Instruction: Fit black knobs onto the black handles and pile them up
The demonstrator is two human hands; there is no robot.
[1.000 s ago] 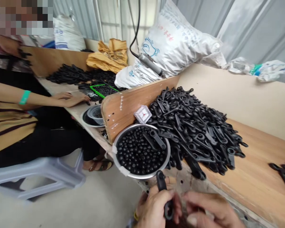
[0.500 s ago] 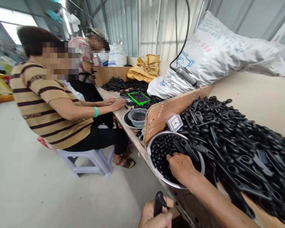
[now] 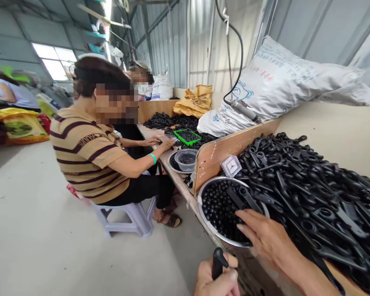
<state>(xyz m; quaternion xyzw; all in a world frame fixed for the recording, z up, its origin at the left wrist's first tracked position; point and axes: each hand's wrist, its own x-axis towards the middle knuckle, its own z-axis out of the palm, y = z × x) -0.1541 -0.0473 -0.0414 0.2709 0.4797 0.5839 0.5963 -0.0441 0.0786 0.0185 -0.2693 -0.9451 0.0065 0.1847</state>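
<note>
My left hand (image 3: 216, 279), low in the view, is wrapped around a black plastic handle (image 3: 218, 262) whose rounded knob end sticks up out of the fist. My right hand (image 3: 267, 234) reaches over the near right rim of a metal bowl (image 3: 210, 226), fingers stretched out and pointing left. Nothing shows in those fingers, though their undersides are hidden. Many small black round knobs (image 3: 216, 205) fill the bowl, and black handles (image 3: 249, 199) with ring ends lie across its right part. A large heap of similar black handles (image 3: 320, 197) covers the table at right.
A wooden divider (image 3: 212, 160) and a small clock (image 3: 231, 165) stand behind the bowl. A white sack (image 3: 283, 78) and a corded tool (image 3: 245, 110) lie beyond. At left, a co-worker (image 3: 89, 152) sits on a stool near a green tray (image 3: 188, 142) and plastic tub (image 3: 185, 160).
My right hand has drawn back toward me from among the knobs, and its fingers have straightened. The left hand still holds the handle. The view has turned slightly left.
</note>
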